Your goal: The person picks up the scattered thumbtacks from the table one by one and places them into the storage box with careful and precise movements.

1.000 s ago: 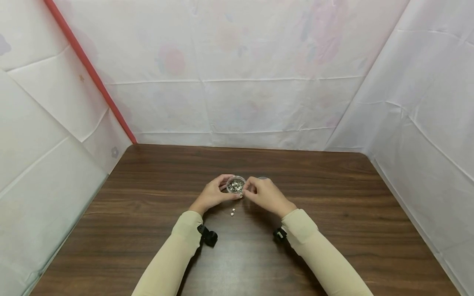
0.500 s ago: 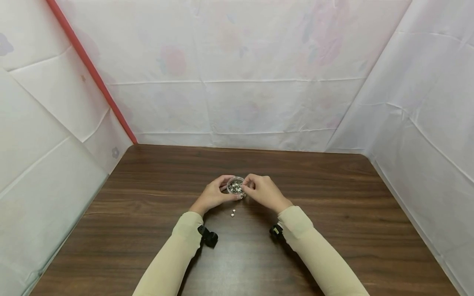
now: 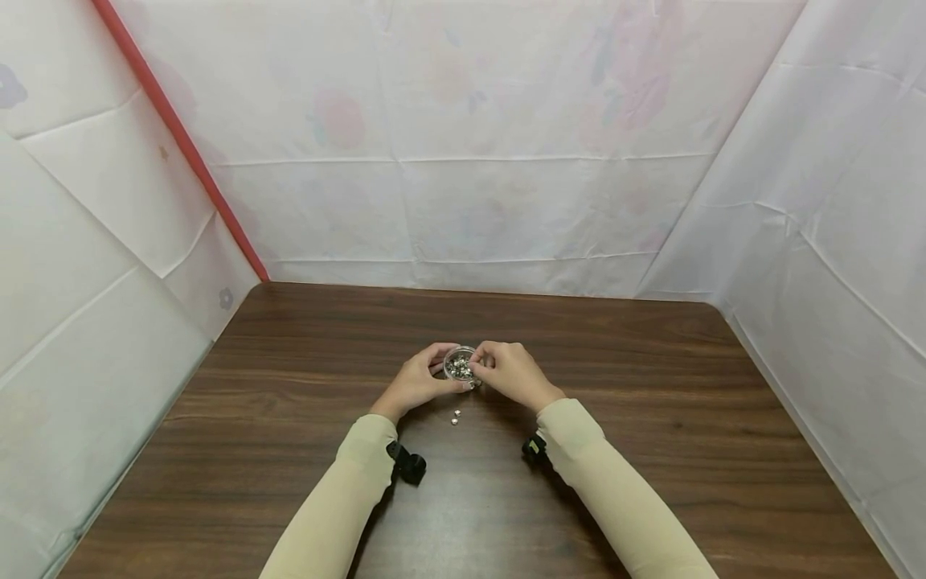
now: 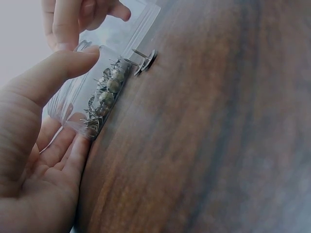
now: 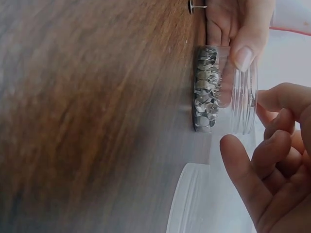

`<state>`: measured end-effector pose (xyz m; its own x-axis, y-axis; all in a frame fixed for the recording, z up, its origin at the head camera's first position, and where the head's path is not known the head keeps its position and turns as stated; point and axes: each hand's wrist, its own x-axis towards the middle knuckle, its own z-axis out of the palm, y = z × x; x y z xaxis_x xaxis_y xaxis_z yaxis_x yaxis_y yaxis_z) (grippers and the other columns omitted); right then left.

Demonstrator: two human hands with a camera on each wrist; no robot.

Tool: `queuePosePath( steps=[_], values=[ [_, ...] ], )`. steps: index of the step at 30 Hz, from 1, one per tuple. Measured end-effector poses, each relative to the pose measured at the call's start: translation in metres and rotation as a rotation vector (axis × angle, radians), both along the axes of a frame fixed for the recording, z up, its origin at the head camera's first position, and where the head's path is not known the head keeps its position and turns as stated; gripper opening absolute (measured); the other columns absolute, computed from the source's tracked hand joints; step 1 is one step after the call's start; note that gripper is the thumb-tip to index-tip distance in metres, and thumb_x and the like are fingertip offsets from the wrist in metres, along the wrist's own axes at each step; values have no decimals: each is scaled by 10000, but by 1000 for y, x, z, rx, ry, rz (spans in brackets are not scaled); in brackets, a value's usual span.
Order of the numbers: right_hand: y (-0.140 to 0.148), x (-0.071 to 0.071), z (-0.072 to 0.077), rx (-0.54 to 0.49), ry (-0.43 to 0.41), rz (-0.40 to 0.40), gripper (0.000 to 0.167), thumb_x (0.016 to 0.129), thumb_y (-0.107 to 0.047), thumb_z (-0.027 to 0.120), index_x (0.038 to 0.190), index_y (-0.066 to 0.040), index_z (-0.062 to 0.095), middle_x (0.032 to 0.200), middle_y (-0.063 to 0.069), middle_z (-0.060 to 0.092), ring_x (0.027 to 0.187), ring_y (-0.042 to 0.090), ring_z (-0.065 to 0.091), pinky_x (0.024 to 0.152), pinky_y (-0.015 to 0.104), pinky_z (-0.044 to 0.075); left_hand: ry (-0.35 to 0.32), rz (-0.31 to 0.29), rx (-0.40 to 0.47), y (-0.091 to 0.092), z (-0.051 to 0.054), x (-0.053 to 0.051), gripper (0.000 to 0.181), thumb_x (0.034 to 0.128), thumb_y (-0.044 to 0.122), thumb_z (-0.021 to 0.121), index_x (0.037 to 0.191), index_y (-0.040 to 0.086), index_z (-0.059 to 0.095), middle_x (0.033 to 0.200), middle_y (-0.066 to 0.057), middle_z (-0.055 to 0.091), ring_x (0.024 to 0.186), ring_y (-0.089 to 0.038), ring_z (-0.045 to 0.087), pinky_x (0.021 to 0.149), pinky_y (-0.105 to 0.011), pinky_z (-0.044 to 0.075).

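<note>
My left hand (image 3: 418, 381) holds a round clear plastic tub (image 3: 459, 352) on the table, fingers and thumb around its wall. Silver thumbtacks (image 4: 107, 97) cover the tub's bottom, points sticking up among them. At the tub's mouth is my right hand (image 3: 512, 375); its index fingertip reaches in over the rim. In the right wrist view the right thumb (image 5: 238, 155) stands apart from the index finger, and no tack shows between them. Loose tacks (image 3: 456, 417) lie on the wood nearer the person, heads down.
A clear lid-like plastic piece (image 5: 187, 199) rests on the table beside the tub, hidden behind the right hand in the head view. The dark wooden table (image 3: 325, 498) is bounded by white cloth walls (image 3: 463, 209). Both wrists wear black cameras.
My right hand has shifted slightly left, further over the tub's mouth. The clear piece glimpsed behind it earlier is now hidden in the head view. My left hand and the tub stay put.
</note>
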<state>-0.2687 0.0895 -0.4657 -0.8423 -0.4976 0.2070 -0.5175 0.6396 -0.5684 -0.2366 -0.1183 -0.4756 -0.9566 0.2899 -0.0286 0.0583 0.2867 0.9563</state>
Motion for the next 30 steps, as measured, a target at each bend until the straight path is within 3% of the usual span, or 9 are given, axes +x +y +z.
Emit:
queuePosePath(
  steps=[4, 12, 22, 30],
  values=[
    [-1, -1, -1, 3, -11, -8, 52, 945, -137, 676, 933, -150, 725, 647, -47, 558, 482, 41, 411, 463, 206, 374, 4, 1, -10, 1, -1, 0, 736, 829, 157, 854, 1458, 44, 488, 1457, -182, 485, 1331, -364, 482, 1057, -465, 456],
    [0, 0, 0, 14, -21, -9, 58, 956, -153, 667, 968, -155, 725, 667, -53, 564, 500, 51, 429, 475, 215, 389, 3, 23, 0, -2, -36, -20, 762, 796, 190, 885, 1455, 122, 507, 1457, -110, 496, 1336, -319, 483, 1069, -463, 445],
    [6, 11, 4, 32, 12, 37, 33, 959, -187, 680, 964, -168, 707, 639, -79, 548, 487, 32, 417, 491, 217, 392, 22, 28, -14, -4, -35, -19, 755, 752, 319, 914, 1406, 212, 553, 1398, -21, 537, 1316, -267, 507, 1053, -418, 466],
    [12, 19, 3, 62, 65, 86, 45, 955, -194, 709, 929, -158, 698, 631, -118, 516, 516, 19, 436, 517, 220, 414, 36, 33, -25, -4, -36, -20, 731, 766, 288, 907, 1403, 209, 558, 1411, -21, 533, 1316, -266, 507, 1060, -413, 459]
  ],
)
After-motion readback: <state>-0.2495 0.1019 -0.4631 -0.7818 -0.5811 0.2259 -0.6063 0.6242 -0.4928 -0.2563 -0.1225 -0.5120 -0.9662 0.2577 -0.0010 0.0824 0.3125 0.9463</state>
